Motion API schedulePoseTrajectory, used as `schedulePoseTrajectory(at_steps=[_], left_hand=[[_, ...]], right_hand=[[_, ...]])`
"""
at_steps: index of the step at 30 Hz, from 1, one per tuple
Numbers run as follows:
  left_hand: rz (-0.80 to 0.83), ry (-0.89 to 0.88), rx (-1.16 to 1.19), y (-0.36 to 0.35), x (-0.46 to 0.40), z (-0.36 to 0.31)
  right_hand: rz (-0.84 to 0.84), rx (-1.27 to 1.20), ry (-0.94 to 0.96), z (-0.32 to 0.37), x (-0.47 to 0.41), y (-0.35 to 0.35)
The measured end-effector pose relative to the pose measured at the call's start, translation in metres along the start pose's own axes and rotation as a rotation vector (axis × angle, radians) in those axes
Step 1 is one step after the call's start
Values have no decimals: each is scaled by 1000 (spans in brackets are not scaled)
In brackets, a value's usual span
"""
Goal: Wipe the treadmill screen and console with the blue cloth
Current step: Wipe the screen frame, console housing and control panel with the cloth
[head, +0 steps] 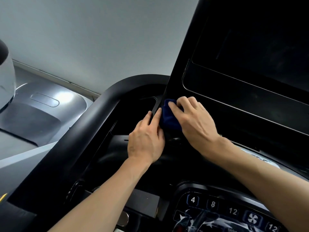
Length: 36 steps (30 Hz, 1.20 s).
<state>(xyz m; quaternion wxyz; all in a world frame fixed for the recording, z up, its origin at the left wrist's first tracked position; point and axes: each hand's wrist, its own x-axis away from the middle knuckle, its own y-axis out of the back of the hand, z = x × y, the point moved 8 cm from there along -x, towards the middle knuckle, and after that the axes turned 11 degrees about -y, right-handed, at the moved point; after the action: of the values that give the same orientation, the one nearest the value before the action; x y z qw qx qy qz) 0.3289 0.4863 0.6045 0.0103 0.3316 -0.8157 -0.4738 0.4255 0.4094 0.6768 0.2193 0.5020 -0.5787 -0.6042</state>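
While the right hand (194, 119) presses the bunched blue cloth (168, 117) against the lower left corner of the screen panel (242, 67), its fingers are curled over and clamped on the cloth. The left hand (145, 141) rests at the panel's left edge, fingers straight and together, touching the cloth's side.

Risks, as judged from the head view:
- The cloth sits at the panel edge; a stroke carried leftward could slide it off into the recess (133, 113) behind the handrail (70, 139).
- The right forearm crosses above the keypad (225, 213); lowering it could press a button.
- A bunched cloth wipes a narrow band and may leave streaks.

Legible markings: keypad buttons "4", "8", "12", a fan symbol, and a second "12". No brand name is readable.
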Motion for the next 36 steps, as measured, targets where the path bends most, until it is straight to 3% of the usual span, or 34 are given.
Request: schedulePoseTrajectory(at_steps=[5,15,19,26,32,36], left_hand=[[-28,-1,6,2,0,-3],[-23,-9,20,1,0,-1],[-32,-17,17,1,-1,-2],[-20,-1,23,1,0,-1],[-32,9,21,2,0,-3],[-31,13,15,2,-1,-2]], right_hand=[[10,80,55,-27,32,12],[73,85,174,-9,16,3],[78,92,129,-31,33,10],[83,107,209,6,10,1],[42,137,2,-26,30,10],[34,116,32,3,-4,3]])
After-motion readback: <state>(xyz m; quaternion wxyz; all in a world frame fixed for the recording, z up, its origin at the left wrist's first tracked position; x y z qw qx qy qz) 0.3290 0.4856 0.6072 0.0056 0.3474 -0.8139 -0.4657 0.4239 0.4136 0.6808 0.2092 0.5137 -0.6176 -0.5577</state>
